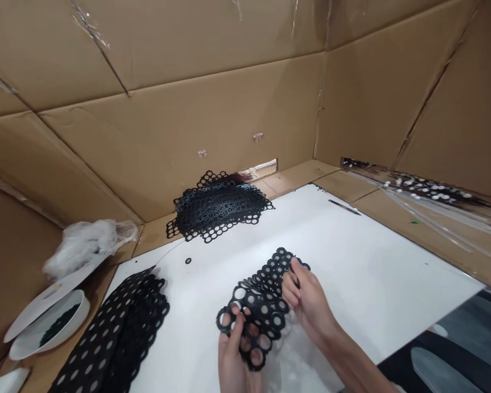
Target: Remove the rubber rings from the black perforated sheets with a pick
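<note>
Over the white surface point(352, 262), the left hand point(234, 363) pinches the black ring mesh point(257, 304) near one end, the right hand point(313, 305) gripping its far edge, handling that seems to call for light, steady fingers.

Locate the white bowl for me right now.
Head view, lower left: the white bowl sits on the cardboard border, beside a flat white disc and left of the black perforated sheet.

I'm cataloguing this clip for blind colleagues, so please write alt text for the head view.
A left hand and right hand hold a black ring lattice over a white board. A heap of similar lattice lies at the far edge. A black dotted sheet and white bowl are at left, with cardboard walls around.
</note>
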Tool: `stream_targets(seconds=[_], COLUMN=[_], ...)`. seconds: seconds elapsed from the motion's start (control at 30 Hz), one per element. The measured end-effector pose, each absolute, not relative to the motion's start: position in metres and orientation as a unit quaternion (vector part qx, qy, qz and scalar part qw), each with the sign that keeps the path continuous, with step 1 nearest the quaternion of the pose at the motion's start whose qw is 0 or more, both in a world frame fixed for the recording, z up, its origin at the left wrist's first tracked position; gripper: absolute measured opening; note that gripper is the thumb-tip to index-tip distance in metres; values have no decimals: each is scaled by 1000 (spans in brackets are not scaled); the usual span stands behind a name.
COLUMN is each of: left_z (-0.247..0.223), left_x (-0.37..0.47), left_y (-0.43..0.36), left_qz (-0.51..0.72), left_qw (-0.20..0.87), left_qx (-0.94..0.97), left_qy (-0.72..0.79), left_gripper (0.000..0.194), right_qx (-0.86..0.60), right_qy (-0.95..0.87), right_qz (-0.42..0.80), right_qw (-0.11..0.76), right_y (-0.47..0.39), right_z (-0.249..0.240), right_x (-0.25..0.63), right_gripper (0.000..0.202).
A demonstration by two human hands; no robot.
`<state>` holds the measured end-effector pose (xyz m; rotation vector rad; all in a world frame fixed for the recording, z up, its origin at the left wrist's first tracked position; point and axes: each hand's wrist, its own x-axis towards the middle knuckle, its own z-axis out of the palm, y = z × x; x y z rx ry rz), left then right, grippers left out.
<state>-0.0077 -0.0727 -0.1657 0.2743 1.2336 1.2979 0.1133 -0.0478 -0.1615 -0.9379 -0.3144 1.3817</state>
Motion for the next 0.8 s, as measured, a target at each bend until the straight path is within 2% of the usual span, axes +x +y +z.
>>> stream_targets(seconds=[0.13,0.23,0.3,0.4,0.5,0.6,0.63,0.8], left_z=[-164,-164,-166,-174,-187,-199,-202,-202], left_x=[-7,-10,-14,-18,-22,-28,-29,-33], left_y=[-74,-73,-73,-73,-73,-73,-73,-72], left_qz=[536,542,549,552,547,547,545,533], left_qw=[614,614,622,635,643,648,651,660], left_qx=[86,68,50,22,29,57,59,-21], left_qy=[573,570,556,541,535,527,526,529], left_gripper=[34,33,31,29,32,28,25,23], right_qx=[-383,-360,-351,-343,-364,-396,-410,-457], right_qy=[-81,-21,-11,-17,-36,-115,-170,-400], right_qz=[684,726,738,756,768,778,778,738], right_qw=[616,586,576,557,526,474,445,294], right_y=[-49,-53,-54,-53,-46,-31,-24,37], right_z=[-162,-173,-182,-193,-197,-192,-188,-168], right_x=[134,151,161,171,176,178,178,149], right_gripper=[44,27,24,22,10,6,7,37])
